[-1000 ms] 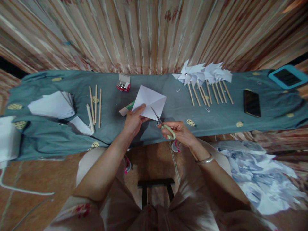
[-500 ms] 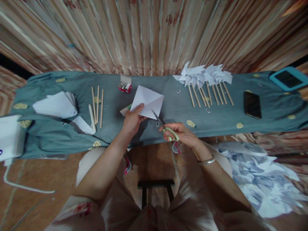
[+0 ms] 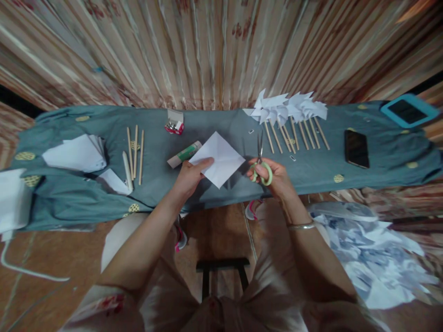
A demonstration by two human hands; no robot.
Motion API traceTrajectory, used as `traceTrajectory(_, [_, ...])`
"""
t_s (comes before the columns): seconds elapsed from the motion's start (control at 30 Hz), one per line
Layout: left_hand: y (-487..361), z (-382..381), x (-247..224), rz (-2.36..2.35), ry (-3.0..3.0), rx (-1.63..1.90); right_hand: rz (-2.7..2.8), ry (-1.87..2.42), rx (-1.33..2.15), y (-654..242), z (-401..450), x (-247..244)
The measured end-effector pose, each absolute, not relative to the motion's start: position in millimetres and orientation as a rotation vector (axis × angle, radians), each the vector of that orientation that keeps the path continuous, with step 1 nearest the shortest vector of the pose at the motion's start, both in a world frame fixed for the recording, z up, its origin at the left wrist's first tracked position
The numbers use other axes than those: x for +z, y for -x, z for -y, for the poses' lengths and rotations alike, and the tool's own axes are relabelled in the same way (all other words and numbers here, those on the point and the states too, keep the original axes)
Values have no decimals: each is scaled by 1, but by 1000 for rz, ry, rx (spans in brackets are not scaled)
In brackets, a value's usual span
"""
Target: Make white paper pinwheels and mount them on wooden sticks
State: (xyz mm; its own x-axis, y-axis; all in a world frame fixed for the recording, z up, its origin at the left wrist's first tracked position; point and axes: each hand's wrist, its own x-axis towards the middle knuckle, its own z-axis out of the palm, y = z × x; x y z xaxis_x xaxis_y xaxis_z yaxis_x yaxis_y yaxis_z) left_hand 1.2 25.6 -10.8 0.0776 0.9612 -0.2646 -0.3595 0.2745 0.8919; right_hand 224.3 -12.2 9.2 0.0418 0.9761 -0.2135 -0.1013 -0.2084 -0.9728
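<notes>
My left hand pinches the left corner of a square white paper, its thumb on top. Creases run across the paper, which is turned like a diamond. To its right, my right hand is closed round the green handles of the scissors. The blades point away from me and stand apart from the paper. Behind my left hand, a green and white box lies on the cloth. Further back is a small open red and white box with shiny metal bits in it.
Paper pinwheels on sticks lie at the back right, near a black phone and a blue-framed device. On the left are stacked papers and loose sticks. A heap of white paper pieces sits low at the right.
The scissors have moved off the paper's near edge, to the right and away from me, and now point forward. The paper has turned in my left hand, uncovering more of the green and white box.
</notes>
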Motion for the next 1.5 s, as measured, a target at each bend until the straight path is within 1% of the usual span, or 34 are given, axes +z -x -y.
traceTrajectory(0.13, [-6,-16,-10,-1055,-841,991,986,1293,1309,-219,7,6])
traceTrajectory(0.33, [-11,-8,-5,-1031,-945,889,996,1250,1452,-207,6,11])
traceTrajectory(0.57, [-10,-15,-4,-1035,-905,908,946,1231,1516,-209,6,9])
traceTrajectory(0.83, [-11,-29,10,-1041,-779,1160,941,1227,1516,-216,12,12])
traceTrajectory(1.0, [-13,-32,9,-1026,-717,1201,895,1226,1371,-216,7,8])
traceTrajectory(1.17, [-31,-16,4,-914,-866,958,777,1240,1144,-205,-5,5])
traceTrajectory(1.23, [-38,-11,6,-848,-896,921,781,1260,1097,-200,-9,3])
traceTrajectory(1.37, [-47,-10,9,-867,-913,972,805,1268,1071,-190,-11,0])
traceTrajectory(1.5, [-50,-16,6,-971,-864,1102,787,1235,1114,-185,-8,1])
